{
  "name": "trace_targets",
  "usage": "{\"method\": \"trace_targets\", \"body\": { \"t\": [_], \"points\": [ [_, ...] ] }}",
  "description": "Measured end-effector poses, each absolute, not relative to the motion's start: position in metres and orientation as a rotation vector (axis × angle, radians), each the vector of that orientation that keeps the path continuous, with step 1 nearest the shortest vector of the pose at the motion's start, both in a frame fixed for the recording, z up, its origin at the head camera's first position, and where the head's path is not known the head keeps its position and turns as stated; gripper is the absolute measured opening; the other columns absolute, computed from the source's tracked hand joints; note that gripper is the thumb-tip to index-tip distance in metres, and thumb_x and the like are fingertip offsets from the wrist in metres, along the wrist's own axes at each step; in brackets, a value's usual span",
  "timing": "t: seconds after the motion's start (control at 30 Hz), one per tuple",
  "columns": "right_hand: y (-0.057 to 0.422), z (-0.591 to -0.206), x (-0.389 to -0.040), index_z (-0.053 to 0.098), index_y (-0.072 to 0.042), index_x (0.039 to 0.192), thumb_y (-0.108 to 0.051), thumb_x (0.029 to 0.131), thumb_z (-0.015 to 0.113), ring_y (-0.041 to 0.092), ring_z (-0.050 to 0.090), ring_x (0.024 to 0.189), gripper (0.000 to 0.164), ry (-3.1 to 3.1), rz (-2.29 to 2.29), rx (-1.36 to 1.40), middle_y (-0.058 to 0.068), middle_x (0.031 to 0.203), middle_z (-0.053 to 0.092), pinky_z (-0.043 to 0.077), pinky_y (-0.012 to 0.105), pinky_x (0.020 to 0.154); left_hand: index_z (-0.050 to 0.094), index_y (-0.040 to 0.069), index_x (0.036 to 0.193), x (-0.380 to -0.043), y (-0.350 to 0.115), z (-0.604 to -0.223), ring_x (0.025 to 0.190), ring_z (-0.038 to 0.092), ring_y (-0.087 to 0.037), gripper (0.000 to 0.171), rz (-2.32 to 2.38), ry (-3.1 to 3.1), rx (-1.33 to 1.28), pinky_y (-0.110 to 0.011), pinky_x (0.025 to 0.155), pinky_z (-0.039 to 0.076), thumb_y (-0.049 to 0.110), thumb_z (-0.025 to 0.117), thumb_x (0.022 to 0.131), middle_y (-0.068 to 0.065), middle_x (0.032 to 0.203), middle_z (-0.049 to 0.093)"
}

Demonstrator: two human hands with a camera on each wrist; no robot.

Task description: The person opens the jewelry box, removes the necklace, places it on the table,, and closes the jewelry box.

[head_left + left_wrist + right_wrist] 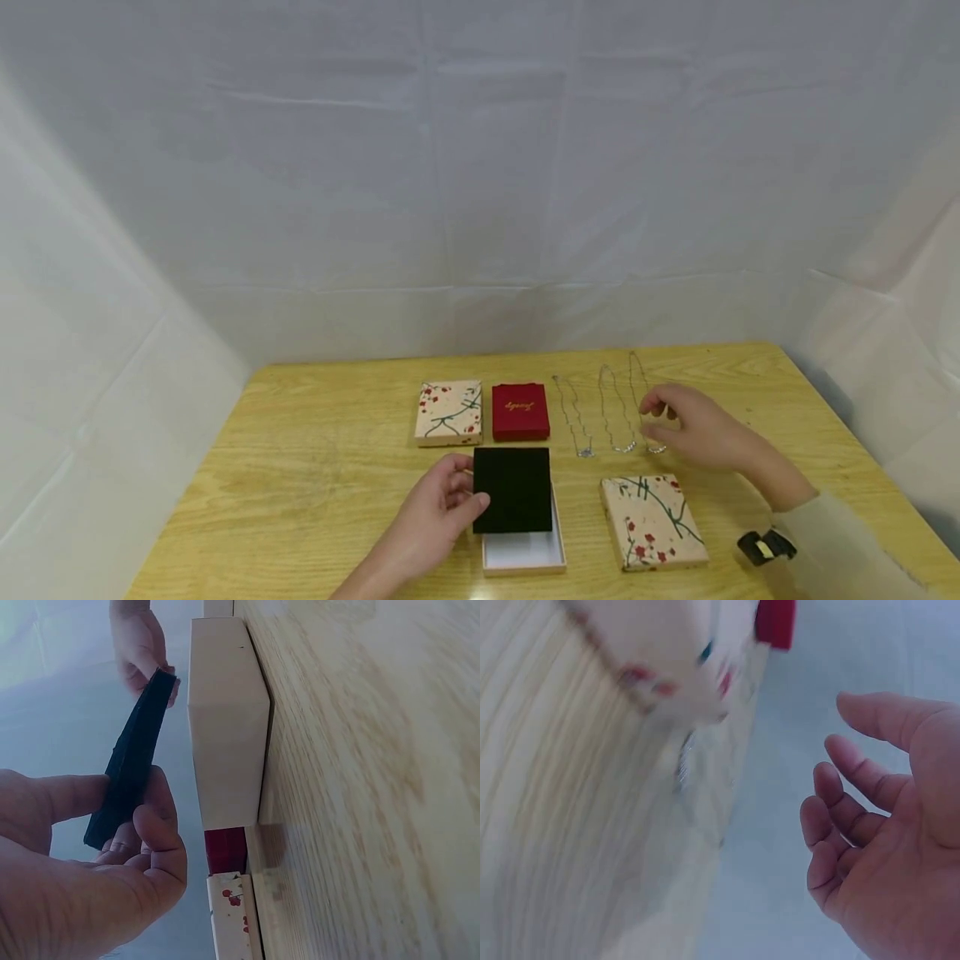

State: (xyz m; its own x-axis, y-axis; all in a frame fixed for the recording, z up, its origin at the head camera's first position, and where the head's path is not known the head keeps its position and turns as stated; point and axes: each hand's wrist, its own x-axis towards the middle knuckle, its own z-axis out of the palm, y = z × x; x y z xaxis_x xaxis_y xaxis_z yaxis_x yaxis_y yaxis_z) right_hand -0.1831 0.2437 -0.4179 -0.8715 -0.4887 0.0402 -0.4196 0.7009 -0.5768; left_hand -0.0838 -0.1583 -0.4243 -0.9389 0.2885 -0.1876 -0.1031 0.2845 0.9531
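My left hand (438, 510) pinches a black square padded insert (513, 492) by its left edge. The insert is above an open box base (525, 558) with a white inside, covering much of it in the head view. The left wrist view shows the insert (135, 761) tilted between thumb and fingers, apart from the pale box base (229, 720). My right hand (697, 427) hovers by the rightmost silver necklace (634, 383), fingers loosely bent. Nothing lies between its fingers in the right wrist view. Two more necklaces, a middle one (617, 408) and a left one (576, 421), lie alongside.
A floral box lid (654, 525) lies right of the open base, near the right forearm. Behind the base stand a floral box (450, 414) and a red box (521, 414) with gold lettering. White sheeting (480, 183) hangs behind the wooden table (300, 483).
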Motion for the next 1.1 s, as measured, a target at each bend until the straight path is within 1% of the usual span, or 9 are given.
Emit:
{"method": "trace_targets", "body": {
  "t": [0.1, 0.27, 0.4, 0.5, 0.67, 0.8, 0.97, 1.03, 1.1],
  "points": [
    [0.232, -0.411, -0.178, 0.066, -0.009, 0.121, -0.02, 0.103, 0.073, 0.019, 0.056, 0.1, 0.022, 2.807, -0.935, -0.82, 0.0, 0.116, 0.064, 0.052, 0.04, 0.083, 0.047, -0.006, 0.142, -0.084, -0.158, -0.423, 0.106, 0.064, -0.026, 0.051, 1.695, 2.236, 0.169, -0.04, 0.087, 0.057, 0.017, 0.071, 0.103, -0.01, 0.114, 0.07],
    [0.213, -0.401, -0.168, 0.064, -0.011, 0.125, -0.023, 0.102, 0.074, 0.018, 0.057, 0.105, 0.027, 2.788, -1.0, -0.92, -0.003, 0.12, 0.063, 0.053, 0.041, 0.088, 0.047, -0.007, 0.142, -0.085, -0.158, -0.422, 0.109, 0.066, -0.026, 0.051, 1.701, 2.229, 0.168, -0.042, 0.091, 0.058, 0.017, 0.07, 0.103, -0.01, 0.114, 0.071],
    [0.198, -0.398, -0.16, 0.063, -0.015, 0.129, -0.028, 0.101, 0.076, 0.014, 0.056, 0.107, 0.033, 2.795, -0.988, -0.961, -0.005, 0.123, 0.062, 0.054, 0.039, 0.09, 0.046, -0.007, 0.143, -0.086, -0.158, -0.423, 0.105, 0.067, -0.025, 0.052, 1.715, 2.224, 0.178, -0.041, 0.089, 0.058, 0.017, 0.07, 0.103, -0.009, 0.111, 0.071],
    [0.187, -0.395, -0.152, 0.061, -0.017, 0.134, -0.032, 0.101, 0.076, 0.015, 0.055, 0.111, 0.04, 2.784, -0.978, -0.978, -0.004, 0.128, 0.06, 0.056, 0.037, 0.09, 0.045, -0.008, 0.144, -0.088, -0.158, -0.424, 0.103, 0.067, -0.024, 0.054, 1.731, 2.219, 0.187, -0.039, 0.086, 0.058, 0.017, 0.07, 0.103, -0.008, 0.11, 0.072],
    [0.17, -0.394, -0.139, 0.056, -0.018, 0.143, -0.032, 0.096, 0.081, 0.017, 0.055, 0.121, 0.055, 2.767, -0.966, -1.033, -0.003, 0.138, 0.055, 0.058, 0.043, 0.097, 0.045, -0.008, 0.144, -0.088, -0.157, -0.424, 0.103, 0.068, -0.024, 0.054, 1.739, 2.212, 0.178, -0.038, 0.086, 0.057, 0.017, 0.07, 0.103, -0.009, 0.109, 0.072],
    [0.158, -0.399, -0.13, 0.05, -0.02, 0.15, -0.035, 0.089, 0.088, 0.018, 0.053, 0.131, 0.073, 2.793, -0.91, -1.076, -0.005, 0.146, 0.049, 0.054, 0.048, 0.106, 0.045, -0.007, 0.144, -0.089, -0.156, -0.425, 0.103, 0.069, -0.024, 0.054, 1.757, 2.198, 0.174, -0.037, 0.086, 0.057, 0.016, 0.07, 0.103, -0.009, 0.108, 0.072],
    [0.145, -0.408, -0.121, 0.042, -0.024, 0.158, -0.048, 0.083, 0.091, 0.023, 0.046, 0.142, 0.093, 2.817, -0.814, -1.124, -0.003, 0.158, 0.041, 0.049, 0.05, 0.112, 0.043, -0.008, 0.144, -0.089, -0.155, -0.427, 0.1, 0.069, -0.023, 0.053, 1.807, 2.145, 0.176, -0.036, 0.083, 0.056, 0.014, 0.069, 0.103, -0.008, 0.107, 0.072],
    [0.14, -0.411, -0.118, 0.039, -0.026, 0.16, -0.053, 0.081, 0.091, 0.025, 0.045, 0.145, 0.098, 2.82, -0.782, -1.139, -0.002, 0.161, 0.039, 0.048, 0.05, 0.113, 0.043, -0.008, 0.143, -0.088, -0.155, -0.427, 0.099, 0.07, -0.023, 0.052, 1.828, 2.114, 0.172, -0.035, 0.083, 0.056, 0.013, 0.068, 0.103, -0.008, 0.106, 0.073],
    [0.135, -0.414, -0.116, 0.038, -0.026, 0.162, -0.054, 0.079, 0.092, 0.026, 0.044, 0.145, 0.102, 2.816, -0.769, -1.148, -0.001, 0.162, 0.038, 0.048, 0.051, 0.112, 0.044, -0.008, 0.143, -0.087, -0.154, -0.426, 0.098, 0.069, -0.022, 0.051, 1.845, 2.089, 0.17, -0.034, 0.083, 0.055, 0.012, 0.068, 0.103, -0.009, 0.105, 0.072]
  ]
}}
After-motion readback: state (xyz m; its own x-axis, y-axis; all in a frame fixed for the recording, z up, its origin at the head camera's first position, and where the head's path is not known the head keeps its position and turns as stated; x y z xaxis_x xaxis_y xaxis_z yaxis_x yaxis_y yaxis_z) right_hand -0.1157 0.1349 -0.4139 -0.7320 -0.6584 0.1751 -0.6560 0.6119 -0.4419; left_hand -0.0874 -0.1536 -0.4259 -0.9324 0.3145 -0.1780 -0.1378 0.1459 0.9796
